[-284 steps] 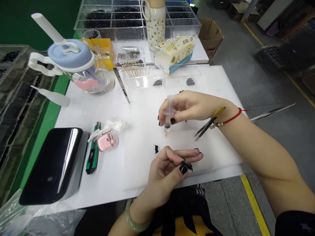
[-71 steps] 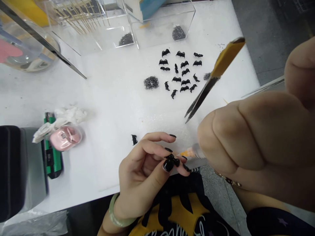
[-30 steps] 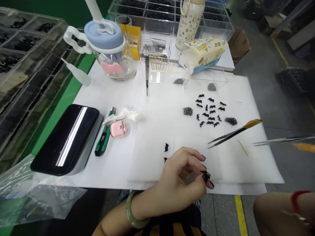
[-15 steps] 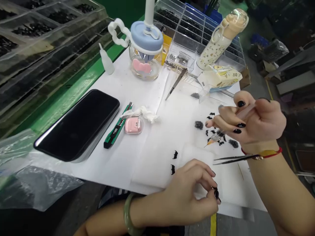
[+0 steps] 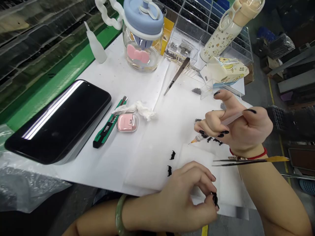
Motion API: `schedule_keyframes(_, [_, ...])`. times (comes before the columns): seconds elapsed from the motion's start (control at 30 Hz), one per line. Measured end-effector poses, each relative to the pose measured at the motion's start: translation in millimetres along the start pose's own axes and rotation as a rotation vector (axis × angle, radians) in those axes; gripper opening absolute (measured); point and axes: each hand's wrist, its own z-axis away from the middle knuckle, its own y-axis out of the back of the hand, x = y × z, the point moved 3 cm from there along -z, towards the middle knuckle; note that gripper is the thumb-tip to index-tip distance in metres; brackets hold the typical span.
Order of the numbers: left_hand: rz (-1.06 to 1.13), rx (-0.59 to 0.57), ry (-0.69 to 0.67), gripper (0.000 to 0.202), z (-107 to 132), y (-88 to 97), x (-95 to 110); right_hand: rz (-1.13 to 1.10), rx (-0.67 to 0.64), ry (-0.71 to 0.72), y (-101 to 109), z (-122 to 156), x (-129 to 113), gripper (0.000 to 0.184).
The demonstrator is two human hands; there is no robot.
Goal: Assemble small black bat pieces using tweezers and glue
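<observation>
My left hand (image 5: 184, 196) hovers at the front edge of the white table, thumb and fingers pinched on a small black bat-shaped piece (image 5: 215, 198), mostly hidden by the fingertips. My right hand (image 5: 236, 126) is wrapped round a clear glue syringe (image 5: 200, 137) with an orange needle hub; its needle points left and down, and the index finger is raised off the barrel. A pair of tweezers (image 5: 248, 161) crosses my right wrist; what supports it is unclear. Two black bats (image 5: 172, 155) lie on the white foam sheet (image 5: 147, 164), left of the hands. More bats (image 5: 216, 141) lie partly behind my right hand.
A phone (image 5: 61, 121), a green cutter knife (image 5: 109, 124), a pink case (image 5: 127, 122) and crumpled tissue (image 5: 140, 109) lie left. Behind are a blue-lidded cup (image 5: 142, 36), a dropper bottle (image 5: 95, 46), a second pair of tweezers (image 5: 177, 75), a patterned flask (image 5: 221, 39) and a compartment box (image 5: 197, 16).
My right hand with the syringe has shifted left, its index finger now lifted away. My left hand still pinches the black piece, almost in place. The view has tilted and come closer.
</observation>
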Motion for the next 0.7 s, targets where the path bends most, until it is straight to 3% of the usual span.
schedule_keyframes(0.3, [-0.033, 0.005, 0.054, 0.020, -2, 3.2, 7, -0.062, -0.135, -0.016, -8, -4, 10, 0.037])
schedule_keyframes(0.37, [-0.022, -0.004, 0.081, 0.019, -1, 4.2, 7, -0.030, -0.042, 0.002, -2, 0, 9, 0.035])
schedule_keyframes(0.5, [-0.014, -0.021, 0.082, 0.018, 1, 7.0, 7, 0.107, 0.412, 0.137, 23, 39, 2, 0.015])
schedule_keyframes(0.6, [0.007, -0.037, 0.068, 0.023, 2, 9.2, 10, 0.200, 0.659, 0.158, 32, 92, 2, 0.037])
schedule_keyframes(0.63, [0.023, -0.047, 0.072, 0.026, 2, 9.8, 10, 0.234, 0.655, 0.135, 30, 108, 4, 0.038])
schedule_keyframes(0.7, [0.055, -0.071, 0.085, 0.030, 3, 11.0, 11, 0.372, 0.486, 0.039, 19, 131, 12, 0.044])
